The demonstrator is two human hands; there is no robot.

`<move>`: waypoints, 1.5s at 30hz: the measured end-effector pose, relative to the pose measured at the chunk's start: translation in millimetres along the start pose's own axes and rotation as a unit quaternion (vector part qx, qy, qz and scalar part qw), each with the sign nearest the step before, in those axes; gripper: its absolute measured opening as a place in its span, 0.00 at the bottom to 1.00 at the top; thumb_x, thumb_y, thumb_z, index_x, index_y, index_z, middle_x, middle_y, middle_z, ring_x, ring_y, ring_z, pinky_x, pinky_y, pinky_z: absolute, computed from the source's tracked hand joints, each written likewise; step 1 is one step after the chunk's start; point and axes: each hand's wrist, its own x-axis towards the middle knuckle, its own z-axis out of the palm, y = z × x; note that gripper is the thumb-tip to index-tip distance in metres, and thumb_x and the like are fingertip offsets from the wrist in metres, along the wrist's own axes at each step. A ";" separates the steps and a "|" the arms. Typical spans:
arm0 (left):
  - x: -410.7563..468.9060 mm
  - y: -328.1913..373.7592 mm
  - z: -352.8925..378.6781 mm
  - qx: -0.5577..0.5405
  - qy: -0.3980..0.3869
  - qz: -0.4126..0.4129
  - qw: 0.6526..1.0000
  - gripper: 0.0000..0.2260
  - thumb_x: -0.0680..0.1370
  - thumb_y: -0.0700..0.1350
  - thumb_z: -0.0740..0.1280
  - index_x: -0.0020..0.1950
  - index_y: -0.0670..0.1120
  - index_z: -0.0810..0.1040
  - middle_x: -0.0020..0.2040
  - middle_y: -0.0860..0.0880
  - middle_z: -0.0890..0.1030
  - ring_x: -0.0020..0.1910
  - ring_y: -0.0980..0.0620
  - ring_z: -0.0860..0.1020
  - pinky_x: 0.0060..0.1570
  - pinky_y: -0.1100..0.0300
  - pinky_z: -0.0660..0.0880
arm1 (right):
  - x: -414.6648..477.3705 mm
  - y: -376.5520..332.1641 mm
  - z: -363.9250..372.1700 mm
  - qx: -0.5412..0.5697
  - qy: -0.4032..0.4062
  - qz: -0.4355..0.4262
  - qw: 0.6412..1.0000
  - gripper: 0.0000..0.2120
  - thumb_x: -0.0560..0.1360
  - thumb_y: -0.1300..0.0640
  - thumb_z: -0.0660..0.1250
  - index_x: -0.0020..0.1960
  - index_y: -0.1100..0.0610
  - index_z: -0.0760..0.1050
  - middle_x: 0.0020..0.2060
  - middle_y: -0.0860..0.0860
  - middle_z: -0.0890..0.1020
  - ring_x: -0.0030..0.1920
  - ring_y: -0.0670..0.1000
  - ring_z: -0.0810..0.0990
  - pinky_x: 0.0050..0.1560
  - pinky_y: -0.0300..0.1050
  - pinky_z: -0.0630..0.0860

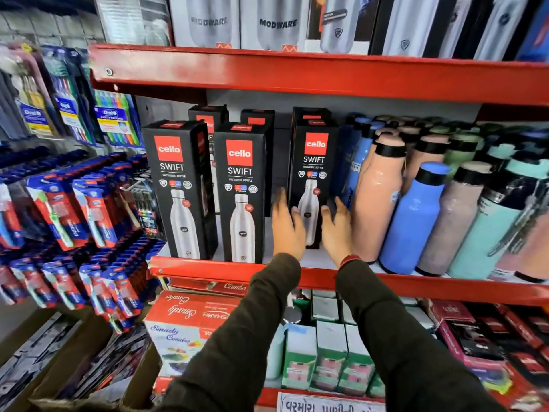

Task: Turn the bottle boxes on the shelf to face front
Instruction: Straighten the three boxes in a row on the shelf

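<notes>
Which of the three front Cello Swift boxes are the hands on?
The rightmost Cello box, beside the loose bottles; left hand and right hand flank its base.

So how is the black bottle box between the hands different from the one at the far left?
The right Cello Swift box sits between the left hand and the right hand; the left Cello Swift box stands with no hand near it. The right box stands further back on the shelf; the left box is at the front edge. Both are black, upright, and show the logo forward.
</notes>
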 end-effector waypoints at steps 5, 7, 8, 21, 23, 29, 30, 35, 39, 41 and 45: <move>21.1 -16.4 15.2 -0.015 -0.046 -0.157 0.986 0.19 0.85 0.45 0.55 0.76 0.41 0.67 0.70 0.36 0.74 0.71 0.39 0.72 0.70 0.54 0.68 | 13.3 4.4 3.6 0.008 -0.060 0.006 0.998 0.21 0.82 0.57 0.56 0.75 0.59 0.62 0.73 0.57 0.69 0.73 0.56 0.67 0.67 0.40 0.60; 22.5 -21.6 16.3 -0.016 -0.041 -0.167 0.985 0.19 0.85 0.46 0.55 0.73 0.42 0.70 0.68 0.37 0.77 0.69 0.40 0.74 0.65 0.61 0.68 | 14.5 7.3 4.6 0.016 -0.057 0.015 0.998 0.21 0.83 0.56 0.56 0.75 0.57 0.62 0.72 0.56 0.71 0.72 0.56 0.68 0.64 0.38 0.61; 22.7 -23.1 16.1 -0.016 -0.032 -0.164 0.986 0.18 0.85 0.46 0.55 0.72 0.42 0.71 0.68 0.38 0.77 0.68 0.41 0.74 0.61 0.65 0.66 | 14.9 9.1 4.2 0.017 -0.052 0.018 0.998 0.21 0.82 0.56 0.56 0.75 0.56 0.63 0.72 0.56 0.71 0.71 0.56 0.69 0.62 0.36 0.61; -3.9 -21.3 3.5 0.012 -0.003 -0.132 0.991 0.17 0.84 0.49 0.57 0.68 0.43 0.75 0.61 0.41 0.82 0.62 0.42 0.78 0.55 0.62 0.69 | -6.0 19.2 -7.4 0.005 -0.020 -0.029 0.999 0.18 0.81 0.54 0.60 0.70 0.55 0.70 0.66 0.55 0.77 0.66 0.54 0.75 0.57 0.30 0.63; -10.4 -20.4 -0.1 0.017 0.000 -0.125 0.992 0.17 0.84 0.50 0.58 0.69 0.44 0.75 0.63 0.41 0.81 0.63 0.42 0.77 0.57 0.61 0.69 | -14.1 19.5 -9.4 0.014 -0.007 -0.035 0.999 0.18 0.81 0.55 0.61 0.70 0.56 0.71 0.66 0.55 0.77 0.66 0.53 0.74 0.56 0.28 0.62; -30.8 -18.2 -12.2 0.019 0.002 -0.112 0.994 0.19 0.83 0.53 0.60 0.71 0.48 0.74 0.65 0.45 0.80 0.66 0.47 0.77 0.61 0.62 0.68 | -34.7 17.0 -17.2 0.028 0.003 -0.031 0.999 0.17 0.80 0.53 0.61 0.68 0.56 0.72 0.63 0.56 0.79 0.58 0.48 0.76 0.57 0.33 0.66; -33.9 -17.3 -14.5 0.018 0.003 -0.112 0.994 0.20 0.83 0.54 0.60 0.72 0.48 0.74 0.66 0.45 0.80 0.67 0.47 0.76 0.62 0.61 0.69 | -39.2 16.4 -18.6 0.030 0.005 -0.035 0.999 0.17 0.80 0.53 0.62 0.67 0.56 0.73 0.62 0.56 0.80 0.55 0.46 0.75 0.54 0.29 0.66; -49.2 -11.2 -22.5 -0.008 0.011 -0.109 0.994 0.20 0.82 0.54 0.61 0.71 0.46 0.75 0.66 0.47 0.80 0.66 0.50 0.76 0.65 0.62 0.68 | -56.3 12.6 -24.2 0.061 0.000 -0.044 0.997 0.16 0.80 0.55 0.62 0.67 0.56 0.73 0.63 0.54 0.79 0.60 0.49 0.78 0.62 0.37 0.72; -54.5 -5.9 -26.4 -0.007 0.004 -0.107 0.994 0.20 0.83 0.53 0.61 0.71 0.46 0.74 0.66 0.46 0.80 0.67 0.50 0.76 0.63 0.64 0.67 | -65.2 8.2 -26.4 0.060 0.008 -0.037 0.997 0.17 0.81 0.55 0.61 0.68 0.56 0.73 0.63 0.53 0.79 0.57 0.46 0.76 0.59 0.38 0.69; -53.0 -2.9 -28.0 0.003 -0.005 -0.109 0.994 0.20 0.83 0.53 0.60 0.72 0.45 0.74 0.67 0.45 0.79 0.67 0.49 0.76 0.63 0.65 0.66 | -66.4 5.7 -27.6 0.052 0.011 -0.037 0.998 0.17 0.81 0.55 0.60 0.68 0.56 0.73 0.64 0.54 0.79 0.59 0.47 0.76 0.61 0.39 0.69; -51.1 0.3 -28.9 0.019 -0.018 -0.110 0.994 0.20 0.83 0.52 0.59 0.72 0.43 0.73 0.67 0.43 0.79 0.68 0.47 0.75 0.62 0.64 0.65 | -66.9 1.8 -27.0 0.026 -0.001 -0.025 0.999 0.17 0.81 0.57 0.59 0.69 0.57 0.71 0.65 0.56 0.78 0.64 0.53 0.76 0.63 0.41 0.69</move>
